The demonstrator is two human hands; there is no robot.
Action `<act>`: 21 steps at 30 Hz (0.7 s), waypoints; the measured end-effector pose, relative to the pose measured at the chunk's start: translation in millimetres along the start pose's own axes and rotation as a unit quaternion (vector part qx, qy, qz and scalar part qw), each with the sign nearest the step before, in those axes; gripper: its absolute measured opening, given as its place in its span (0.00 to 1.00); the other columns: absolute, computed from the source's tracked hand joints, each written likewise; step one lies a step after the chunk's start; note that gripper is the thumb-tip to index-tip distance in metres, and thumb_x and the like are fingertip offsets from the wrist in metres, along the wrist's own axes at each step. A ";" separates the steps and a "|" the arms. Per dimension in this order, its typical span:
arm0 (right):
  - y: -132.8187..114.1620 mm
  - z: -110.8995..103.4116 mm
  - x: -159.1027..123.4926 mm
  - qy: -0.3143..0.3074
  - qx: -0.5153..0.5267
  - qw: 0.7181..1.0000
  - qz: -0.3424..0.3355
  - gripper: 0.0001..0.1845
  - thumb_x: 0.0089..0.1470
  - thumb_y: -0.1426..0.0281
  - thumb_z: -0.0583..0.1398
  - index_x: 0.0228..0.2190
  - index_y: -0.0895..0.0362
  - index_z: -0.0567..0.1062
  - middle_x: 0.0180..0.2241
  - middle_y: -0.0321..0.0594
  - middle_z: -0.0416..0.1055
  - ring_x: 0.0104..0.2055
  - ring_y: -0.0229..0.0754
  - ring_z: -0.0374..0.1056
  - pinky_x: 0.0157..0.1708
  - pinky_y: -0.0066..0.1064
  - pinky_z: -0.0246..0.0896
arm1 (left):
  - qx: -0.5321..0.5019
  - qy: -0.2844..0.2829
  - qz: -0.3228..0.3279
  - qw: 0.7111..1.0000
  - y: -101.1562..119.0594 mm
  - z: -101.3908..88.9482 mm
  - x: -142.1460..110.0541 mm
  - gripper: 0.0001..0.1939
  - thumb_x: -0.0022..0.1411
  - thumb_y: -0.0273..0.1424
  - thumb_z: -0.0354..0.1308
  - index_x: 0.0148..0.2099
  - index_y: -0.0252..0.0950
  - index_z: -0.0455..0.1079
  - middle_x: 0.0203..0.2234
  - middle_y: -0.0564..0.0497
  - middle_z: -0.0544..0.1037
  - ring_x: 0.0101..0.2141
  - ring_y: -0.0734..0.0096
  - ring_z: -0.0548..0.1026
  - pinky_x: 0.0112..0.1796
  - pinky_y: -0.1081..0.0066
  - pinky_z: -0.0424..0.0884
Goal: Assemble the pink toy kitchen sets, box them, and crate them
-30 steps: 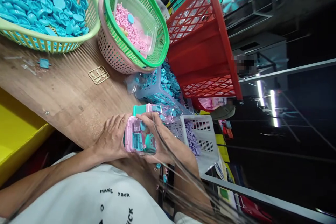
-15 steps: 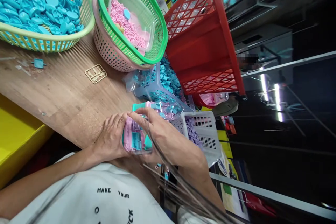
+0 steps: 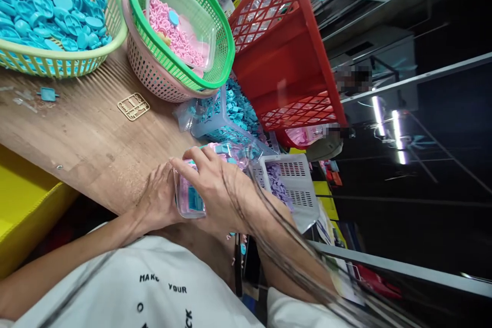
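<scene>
A clear plastic case (image 3: 188, 204) with pink and teal toy parts inside sits at the table's front edge, close to my body. My left hand (image 3: 159, 197) grips its left side, fingers pressed along the wall. Over its top and right side lies my right hand (image 3: 215, 182), fingers bent around it and hiding much of the contents. Just beyond my right hand, another clear pack (image 3: 232, 154) with pink and teal pieces rests partly hidden. Loose strands of hair hang across my right forearm.
A yellow-green basket (image 3: 88, 65) of blue parts stands back left. Beside it, a green basket (image 3: 226, 64) holds a tub of pink pieces. A red crate (image 3: 284, 59), a bin of teal pieces (image 3: 236, 105) and a white basket (image 3: 303, 195) line the right. A beige sprue (image 3: 133, 107) lies on the wood.
My right hand has moved left across the case and now covers more of its top. My left hand still holds its side. The whole view has shifted slightly.
</scene>
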State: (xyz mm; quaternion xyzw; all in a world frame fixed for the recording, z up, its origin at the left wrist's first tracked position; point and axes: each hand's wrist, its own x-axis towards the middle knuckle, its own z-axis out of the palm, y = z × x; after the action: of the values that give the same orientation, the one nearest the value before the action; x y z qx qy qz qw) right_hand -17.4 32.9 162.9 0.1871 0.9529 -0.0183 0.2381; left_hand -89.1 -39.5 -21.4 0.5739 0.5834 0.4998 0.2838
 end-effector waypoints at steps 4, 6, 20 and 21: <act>12.0 11.9 -8.7 0.043 0.072 0.996 -0.021 0.46 0.43 0.67 0.70 0.62 0.55 0.64 0.57 0.53 0.62 0.55 0.58 0.62 0.50 0.50 0.69 | 0.004 -0.016 0.008 1.000 0.6 -2.2 -0.4 0.47 0.47 0.50 0.70 0.63 0.37 0.58 0.55 0.37 0.71 0.56 0.42 0.70 0.55 0.46 0.68; 20.2 22.8 -17.3 0.067 0.131 0.989 -0.018 0.49 0.45 0.66 0.70 0.66 0.53 0.59 0.59 0.53 0.59 0.60 0.58 0.61 0.55 0.51 0.67 | 0.011 -0.013 0.021 1.000 0.4 -2.5 -0.7 0.49 0.47 0.50 0.70 0.64 0.35 0.55 0.57 0.36 0.70 0.57 0.42 0.69 0.55 0.46 0.67; 33.8 49.8 -28.7 0.068 0.246 0.967 0.026 0.54 0.43 0.68 0.70 0.68 0.49 0.54 0.58 0.49 0.55 0.62 0.55 0.61 0.62 0.52 0.62 | 0.032 -0.016 0.057 0.998 0.6 -4.9 1.6 0.49 0.48 0.47 0.68 0.65 0.33 0.53 0.55 0.36 0.71 0.52 0.43 0.71 0.52 0.50 0.67; 32.4 46.9 -27.9 0.063 0.240 0.968 0.028 0.54 0.43 0.69 0.69 0.68 0.49 0.55 0.58 0.49 0.55 0.62 0.55 0.61 0.62 0.51 0.62 | 0.034 -0.011 0.058 0.998 0.1 -3.9 1.6 0.49 0.47 0.46 0.68 0.65 0.33 0.53 0.55 0.36 0.71 0.52 0.43 0.71 0.52 0.50 0.67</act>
State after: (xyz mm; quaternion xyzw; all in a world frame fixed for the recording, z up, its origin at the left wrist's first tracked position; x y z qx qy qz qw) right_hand 38.1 47.5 136.0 0.2661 0.9280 -0.2280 0.1263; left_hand -92.9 -39.0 -19.7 0.6212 0.5629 0.4888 0.2413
